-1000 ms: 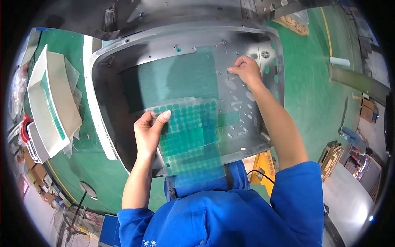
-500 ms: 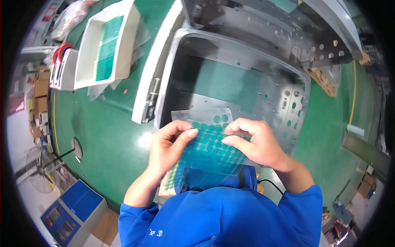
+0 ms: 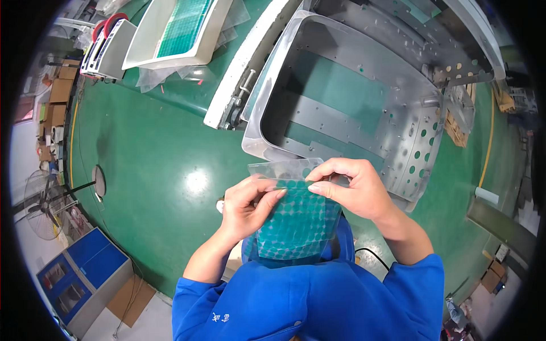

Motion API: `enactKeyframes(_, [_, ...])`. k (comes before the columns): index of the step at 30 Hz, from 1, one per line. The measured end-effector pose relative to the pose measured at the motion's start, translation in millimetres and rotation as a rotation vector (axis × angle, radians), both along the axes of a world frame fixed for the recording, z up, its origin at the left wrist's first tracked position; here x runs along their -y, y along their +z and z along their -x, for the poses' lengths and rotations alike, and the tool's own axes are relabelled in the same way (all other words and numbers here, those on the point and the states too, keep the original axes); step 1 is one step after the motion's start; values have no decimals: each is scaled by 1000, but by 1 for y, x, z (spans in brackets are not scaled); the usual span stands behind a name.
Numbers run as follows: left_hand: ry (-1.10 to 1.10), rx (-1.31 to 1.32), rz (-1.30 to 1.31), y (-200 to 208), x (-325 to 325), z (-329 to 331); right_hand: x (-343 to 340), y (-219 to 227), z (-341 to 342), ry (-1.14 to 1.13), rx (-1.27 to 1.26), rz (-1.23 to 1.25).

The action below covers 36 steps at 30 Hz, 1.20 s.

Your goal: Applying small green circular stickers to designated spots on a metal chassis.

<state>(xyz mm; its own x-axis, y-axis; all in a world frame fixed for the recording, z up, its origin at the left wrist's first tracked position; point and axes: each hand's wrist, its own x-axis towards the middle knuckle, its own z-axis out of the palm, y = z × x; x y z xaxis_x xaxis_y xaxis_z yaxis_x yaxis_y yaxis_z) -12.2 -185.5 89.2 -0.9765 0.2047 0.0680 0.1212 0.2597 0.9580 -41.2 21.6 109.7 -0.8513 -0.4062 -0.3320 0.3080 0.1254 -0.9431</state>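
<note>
A clear sheet of round green stickers (image 3: 298, 219) hangs in front of my body, sloping down over my lap. Its upper strip is see-through and mostly bare of dots. My left hand (image 3: 247, 206) pinches the left side near the top, thumb against forefinger. On the other side my right hand (image 3: 355, 187) pinches the upper right part the same way. Below the sheet's top edge lie rows of green dots, some overlapped by a second layer. Just beyond my hands stands a large grey metal housing (image 3: 267, 148) with an open hollow and holes in its right wall.
A white bin (image 3: 205, 54) holding more green sticker sheets (image 3: 183, 28) stands at the far left, beside a device with red rings (image 3: 108, 25). A standing fan (image 3: 45, 204) and a blue-topped cabinet (image 3: 99, 258) are at left. A wooden pallet (image 3: 456, 128) lies at right.
The metal housing and the white bin have shifted up and to the right in view. Both hands keep their pinch on the sticker sheet, which now hangs straighter.
</note>
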Motion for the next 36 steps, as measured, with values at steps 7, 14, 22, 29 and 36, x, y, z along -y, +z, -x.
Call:
enactKeyframes(7, [-27, 151, -5, -17, -3, 3, 0, -17, -12, -150, 14, -21])
enactKeyframes(14, [-82, 209, -33, -22, -18, 20, -11, -30, -6, -173, -52, -40])
enactKeyframes(22, [-178, 200, -26, -27, -30, 44, -34, -32, 18, -111, 198, 62])
enactKeyframes(29, [-199, 308, -5, -31, -41, 59, -44, -42, 26, -129, 122, 39])
enactKeyframes(36, [-134, 416, 26, -36, -52, 63, -46, -56, 22, -80, -465, -300])
